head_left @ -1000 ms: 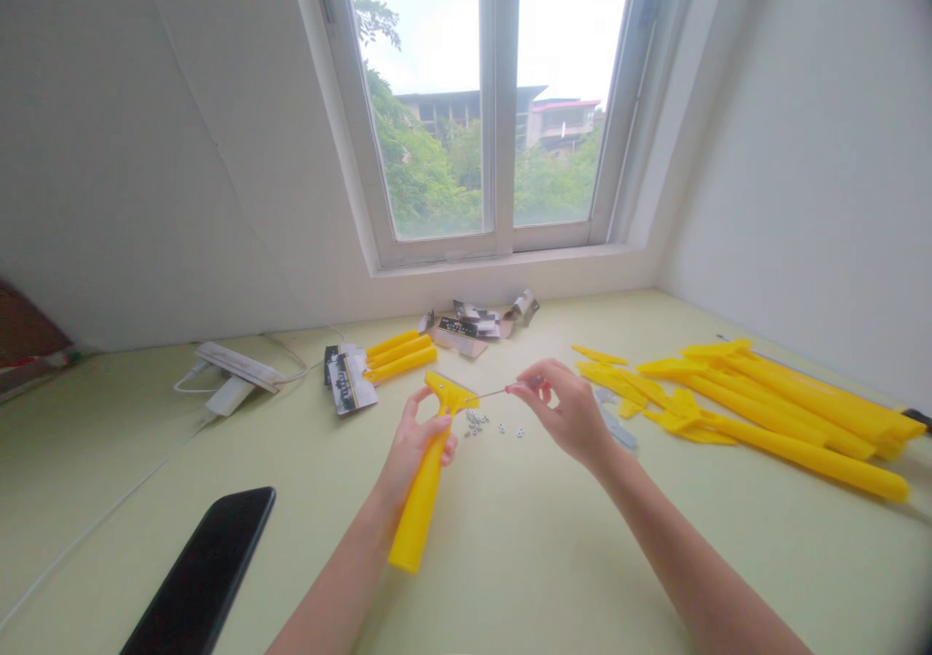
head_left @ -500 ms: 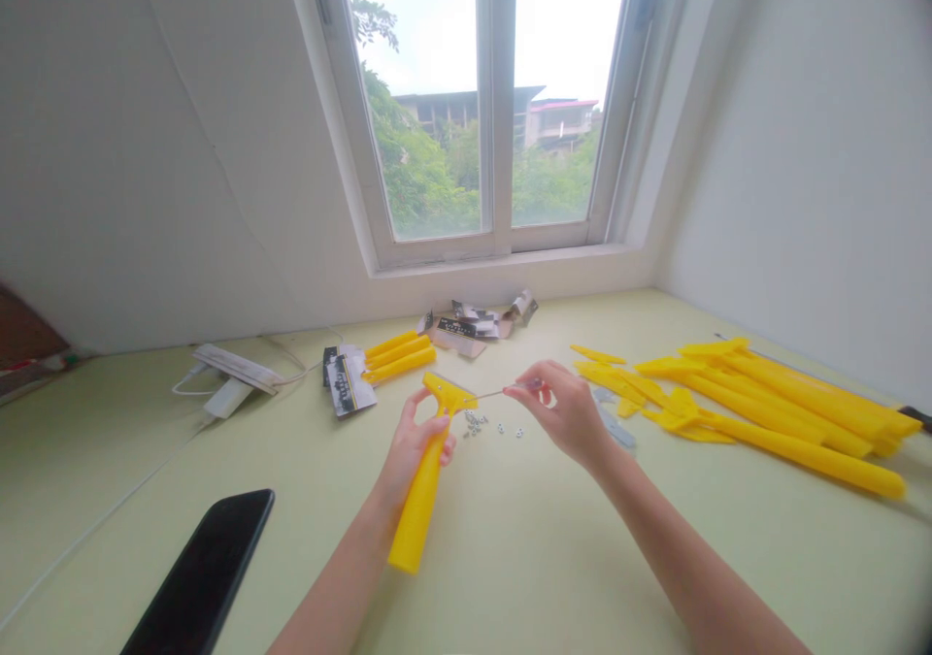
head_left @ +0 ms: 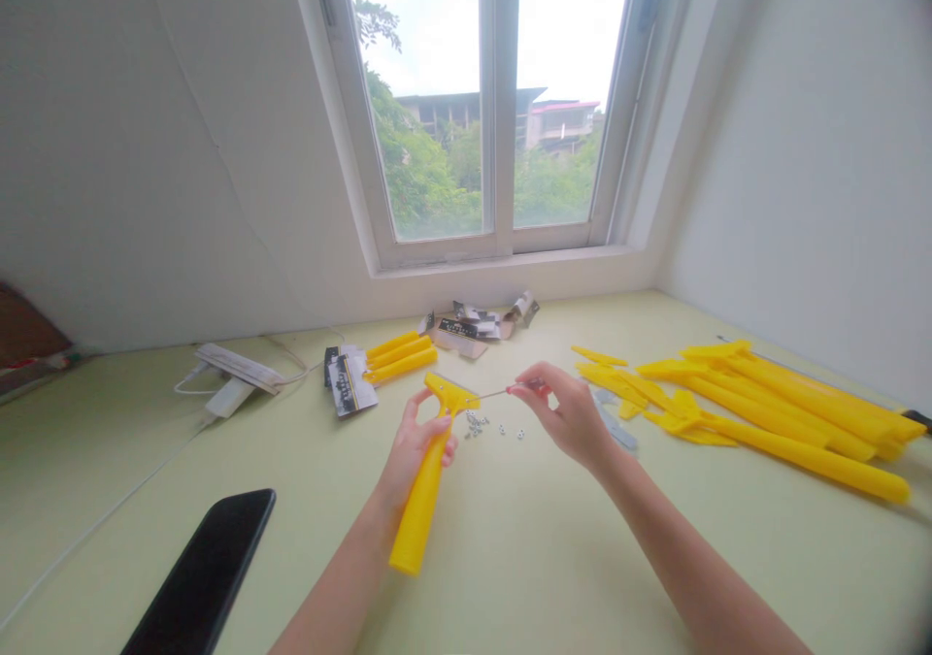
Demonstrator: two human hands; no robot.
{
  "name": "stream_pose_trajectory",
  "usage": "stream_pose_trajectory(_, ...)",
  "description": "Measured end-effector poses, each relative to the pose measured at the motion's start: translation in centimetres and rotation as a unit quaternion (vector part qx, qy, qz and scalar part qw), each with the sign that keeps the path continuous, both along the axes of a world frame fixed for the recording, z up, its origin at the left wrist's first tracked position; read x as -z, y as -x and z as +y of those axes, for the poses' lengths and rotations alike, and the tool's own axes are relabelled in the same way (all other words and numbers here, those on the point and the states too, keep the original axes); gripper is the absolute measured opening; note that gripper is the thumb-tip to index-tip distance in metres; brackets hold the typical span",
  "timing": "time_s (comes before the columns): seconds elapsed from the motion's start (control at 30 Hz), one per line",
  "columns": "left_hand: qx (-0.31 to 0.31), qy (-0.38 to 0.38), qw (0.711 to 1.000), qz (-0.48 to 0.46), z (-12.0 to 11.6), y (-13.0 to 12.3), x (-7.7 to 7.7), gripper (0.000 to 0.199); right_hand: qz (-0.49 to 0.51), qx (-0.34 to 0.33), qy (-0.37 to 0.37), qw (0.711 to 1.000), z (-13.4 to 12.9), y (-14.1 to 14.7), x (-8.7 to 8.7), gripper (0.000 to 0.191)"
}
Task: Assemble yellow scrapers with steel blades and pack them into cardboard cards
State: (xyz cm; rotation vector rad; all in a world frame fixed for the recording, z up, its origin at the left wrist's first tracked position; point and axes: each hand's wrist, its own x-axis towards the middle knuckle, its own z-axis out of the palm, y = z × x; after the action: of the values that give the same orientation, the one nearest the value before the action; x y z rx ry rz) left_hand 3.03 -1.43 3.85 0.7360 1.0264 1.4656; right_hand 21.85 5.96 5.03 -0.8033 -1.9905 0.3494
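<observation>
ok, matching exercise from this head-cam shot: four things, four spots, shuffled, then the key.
Things:
1. Yellow scraper
2. Thin metal rod
3. Small nuts
4. Black phone

Spots:
A. Scattered on the desk between the hands
B. Pinched in the right hand
C. Lying on the desk at lower left of view
D. Gripped in the left hand

Pairs: 1-D, 2-B, 3-A, 4-C

The right hand (head_left: 564, 414) has shifted slightly rightward. Its thin metal pin (head_left: 495, 393) now sits slightly farther from the yellow plastic scraper (head_left: 426, 480).
</observation>
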Motion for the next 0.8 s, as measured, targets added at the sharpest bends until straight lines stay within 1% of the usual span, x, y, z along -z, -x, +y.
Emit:
stream_pose_trajectory(0.17,0.005,0.012,1.0,-0.001,0.22,0.17,0.26,0.062,-0.006,0.01,0.004,1.0,0.1,-0.02,0.06,0.019)
stream_pose_trajectory(0.47,0.006,0.013,1.0,-0.002,0.37,0.45,0.53,0.062,-0.009,0.018,0.01,1.0,0.2,-0.02,0.1,0.02)
stream_pose_trajectory(0.8,-0.01,0.001,1.0,0.009,0.41,0.38,0.72,0.057,-0.027,0.037,0.014,0.999,0.23,0.06,0.15,0.021)
